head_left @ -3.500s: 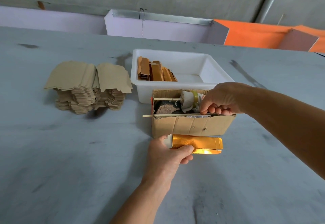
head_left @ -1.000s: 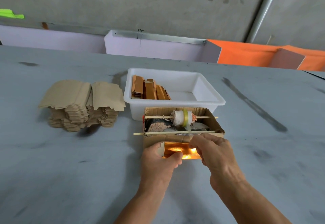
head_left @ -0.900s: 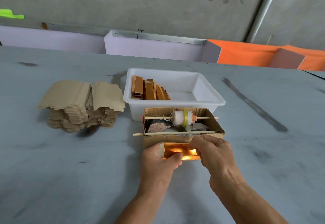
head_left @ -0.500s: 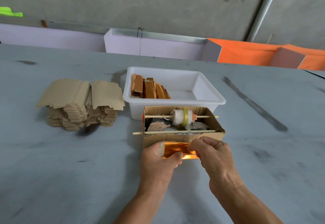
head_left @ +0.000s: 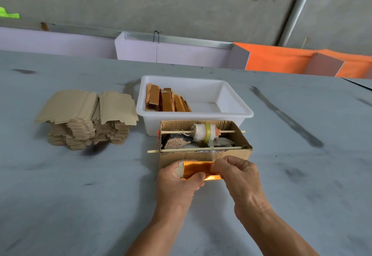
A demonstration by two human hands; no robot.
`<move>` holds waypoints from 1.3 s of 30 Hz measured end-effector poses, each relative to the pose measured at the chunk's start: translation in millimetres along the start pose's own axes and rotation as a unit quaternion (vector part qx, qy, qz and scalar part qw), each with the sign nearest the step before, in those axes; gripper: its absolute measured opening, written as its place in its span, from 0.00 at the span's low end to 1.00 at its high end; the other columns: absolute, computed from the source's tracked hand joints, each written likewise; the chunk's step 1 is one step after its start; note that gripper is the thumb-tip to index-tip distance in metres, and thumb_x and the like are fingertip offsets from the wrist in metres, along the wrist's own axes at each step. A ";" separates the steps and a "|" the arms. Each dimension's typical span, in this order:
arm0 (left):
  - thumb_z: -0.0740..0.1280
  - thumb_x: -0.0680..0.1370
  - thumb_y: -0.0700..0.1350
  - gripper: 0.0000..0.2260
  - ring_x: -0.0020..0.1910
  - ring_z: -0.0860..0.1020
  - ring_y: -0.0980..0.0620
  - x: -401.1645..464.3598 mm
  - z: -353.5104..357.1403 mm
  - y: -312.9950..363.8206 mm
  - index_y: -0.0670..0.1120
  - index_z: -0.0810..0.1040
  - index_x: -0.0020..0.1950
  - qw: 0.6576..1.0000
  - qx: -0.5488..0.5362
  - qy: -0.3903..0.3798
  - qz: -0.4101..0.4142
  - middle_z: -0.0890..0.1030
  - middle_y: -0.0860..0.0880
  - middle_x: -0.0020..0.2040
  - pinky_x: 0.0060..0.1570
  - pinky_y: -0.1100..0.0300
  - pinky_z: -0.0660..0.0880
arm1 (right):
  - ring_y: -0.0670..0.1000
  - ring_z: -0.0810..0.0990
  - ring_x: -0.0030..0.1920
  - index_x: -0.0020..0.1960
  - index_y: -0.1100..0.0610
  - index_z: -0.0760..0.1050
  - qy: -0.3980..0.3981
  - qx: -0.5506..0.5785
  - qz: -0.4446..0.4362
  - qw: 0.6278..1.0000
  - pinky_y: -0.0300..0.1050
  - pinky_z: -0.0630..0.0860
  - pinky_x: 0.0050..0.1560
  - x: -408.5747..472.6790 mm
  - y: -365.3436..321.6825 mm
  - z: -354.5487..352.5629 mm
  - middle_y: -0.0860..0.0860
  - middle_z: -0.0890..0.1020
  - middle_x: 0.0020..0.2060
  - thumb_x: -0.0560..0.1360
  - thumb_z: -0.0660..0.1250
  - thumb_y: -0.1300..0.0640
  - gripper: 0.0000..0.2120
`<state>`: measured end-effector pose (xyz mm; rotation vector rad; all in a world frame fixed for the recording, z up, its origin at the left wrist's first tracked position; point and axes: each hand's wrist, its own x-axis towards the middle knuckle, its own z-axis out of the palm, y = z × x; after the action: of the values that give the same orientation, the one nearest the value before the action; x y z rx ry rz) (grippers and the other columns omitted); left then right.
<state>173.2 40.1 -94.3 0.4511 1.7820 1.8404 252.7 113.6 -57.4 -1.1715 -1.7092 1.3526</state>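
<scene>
A small shiny orange-gold box [head_left: 198,170] lies just in front of an open cardboard box [head_left: 227,155]. My left hand [head_left: 177,183] grips its left end with thumb and fingers curled round it. My right hand [head_left: 239,177] pinches a strip of clear tape at the gold box's right end. The strip runs up to a tape roll [head_left: 204,133] threaded on a wooden stick [head_left: 229,131] across the cardboard box. A second stick [head_left: 181,150] lies along that box's front edge, with rough stones [head_left: 176,142] inside.
A white plastic tub [head_left: 237,103] behind the cardboard box holds several folded orange-gold boxes [head_left: 167,101] at its left side. A stack of flat brown card blanks [head_left: 86,117] sits to the left on the grey table [head_left: 80,195]. Purple and orange panels stand beyond the far edge.
3.5 s ago my right hand was reaching into the cardboard box at the tape roll. It has since come down to the gold box's right end with the tape. My left hand has kept its hold.
</scene>
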 end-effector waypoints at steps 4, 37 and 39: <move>0.77 0.67 0.38 0.10 0.34 0.83 0.52 1.4 0.0 -1.9 0.51 0.80 0.40 1.000 -0.008 -0.005 0.004 0.84 0.52 0.34 0.34 0.62 0.79 | 0.35 0.76 0.29 0.23 0.54 0.77 0.000 0.007 0.001 1.000 0.33 0.68 0.30 0.2 2.6 0.8 0.45 0.77 0.21 0.70 0.69 0.62 0.17; 0.76 0.67 0.36 0.11 0.32 0.83 0.50 -1.6 0.4 2.7 0.49 0.80 0.43 0.999 -0.040 -0.010 0.002 0.84 0.50 0.33 0.31 0.65 0.77 | 0.45 0.76 0.33 0.26 0.56 0.78 0.031 -0.003 -0.001 1.000 0.35 0.69 0.31 4.4 10.7 1.1 0.49 0.78 0.24 0.69 0.69 0.62 0.13; 0.76 0.67 0.36 0.11 0.32 0.83 0.51 -2.0 1.0 3.0 0.49 0.80 0.42 0.999 -0.041 -0.009 0.004 0.84 0.50 0.33 0.31 0.65 0.77 | 0.45 0.75 0.32 0.27 0.58 0.78 0.032 -0.004 0.001 0.999 0.35 0.70 0.31 4.5 10.6 0.9 0.50 0.78 0.24 0.69 0.69 0.61 0.12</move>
<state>174.9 39.7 -91.0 0.4422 1.6896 1.9006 252.8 118.2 -68.0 -1.2082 -1.6691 1.2964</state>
